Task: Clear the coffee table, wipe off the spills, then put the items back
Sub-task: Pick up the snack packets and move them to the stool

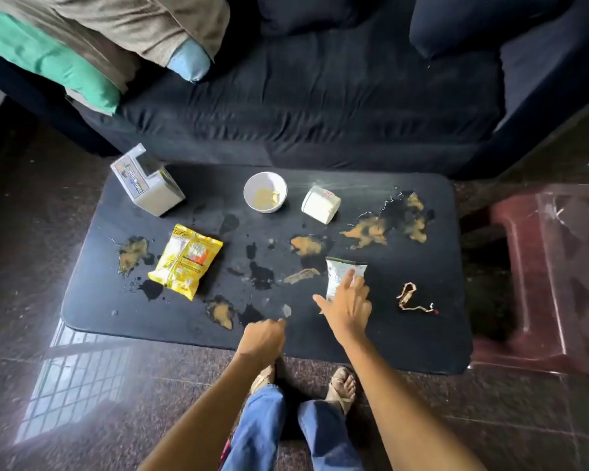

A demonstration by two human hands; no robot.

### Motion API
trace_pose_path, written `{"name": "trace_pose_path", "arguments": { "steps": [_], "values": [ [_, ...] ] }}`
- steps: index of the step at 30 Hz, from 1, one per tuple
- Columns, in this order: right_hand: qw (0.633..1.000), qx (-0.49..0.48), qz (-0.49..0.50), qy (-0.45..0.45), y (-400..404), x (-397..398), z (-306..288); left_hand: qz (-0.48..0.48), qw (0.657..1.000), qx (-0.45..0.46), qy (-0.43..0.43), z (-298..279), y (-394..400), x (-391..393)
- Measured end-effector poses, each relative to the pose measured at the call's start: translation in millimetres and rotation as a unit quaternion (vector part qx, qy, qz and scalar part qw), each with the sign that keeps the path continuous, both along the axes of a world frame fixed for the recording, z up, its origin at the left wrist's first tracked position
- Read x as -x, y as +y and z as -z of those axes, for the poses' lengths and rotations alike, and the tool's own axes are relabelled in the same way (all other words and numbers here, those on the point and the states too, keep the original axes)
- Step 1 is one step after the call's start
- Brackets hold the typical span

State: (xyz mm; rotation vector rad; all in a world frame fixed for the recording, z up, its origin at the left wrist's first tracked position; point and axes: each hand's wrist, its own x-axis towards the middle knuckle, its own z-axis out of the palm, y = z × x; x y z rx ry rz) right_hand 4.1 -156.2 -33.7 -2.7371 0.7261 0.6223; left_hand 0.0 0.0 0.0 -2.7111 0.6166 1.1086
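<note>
Right hand (346, 309) is spread open, fingers resting on a white sachet (341, 278) with print too small to read. Left hand (263, 336) is curled shut at the near edge of the desk (405, 338), maybe pinching something tiny, can't tell. The black desk is a mess of tan and dark spills (368, 231). Yellow snack bag (185, 260), lettering unreadable. Farther back: white bowl (265, 192), white tub (320, 204), carton (147, 181).

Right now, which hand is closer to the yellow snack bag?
Left. The left hand is a closed fist below and right of the yellow snack bag; the right hand is farther right, on the white packet.
</note>
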Motion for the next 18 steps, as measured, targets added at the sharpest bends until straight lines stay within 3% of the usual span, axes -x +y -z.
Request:
{"name": "trace_pose_path", "arguments": {
  "steps": [4,6,7,8,9,10,12,14,16,18],
  "values": [
    [0.99,-0.033,0.131,-0.038,1.8,-1.0,8.2,-0.092,0.995,0.048,0.0,10.0,8.8,-30.4],
    [0.948,-0.142,0.261,-0.115,1.2,-2.1,8.7,-0.167,0.981,0.099,0.027,12.1,11.2,-42.7],
    [0.886,-0.241,0.359,-0.164,0.3,-4.5,7.9,-0.219,0.966,0.132,0.045,12.2,11.5,-47.6],
    [0.796,-0.353,0.452,-0.193,-1.2,-7.5,2.9,-0.273,0.946,0.161,0.063,10.7,9.9,-50.3],
    [0.699,-0.462,0.507,-0.202,-0.1,-9.9,-3.0,-0.333,0.918,0.2,0.081,9.8,9.8,-53.3],
    [0.63,-0.543,0.526,-0.182,2.5,-13.3,-9.7,-0.397,0.879,0.243,0.102,6.0,9.5,-57.7],
    [0.56,-0.643,0.509,-0.121,9.3,-18.8,-24.2,-0.511,0.784,0.311,0.169,-0.9,6.2,-61.4],
    [0.537,-0.689,0.478,-0.092,20.0,-25.5,-29.3,-0.576,0.702,0.348,0.233,-7.6,8.6,-66.4],
    [0.54,-0.705,0.456,-0.061,41.5,-31.0,-32.9,-0.609,0.645,0.375,0.268,-10.8,24.6,-72.4],
    [0.554,-0.702,0.447,-0.023,64.6,-35.6,-34.9,-0.631,0.61,0.392,0.277,-12.2,44.8,-78.0]
  ]
}}
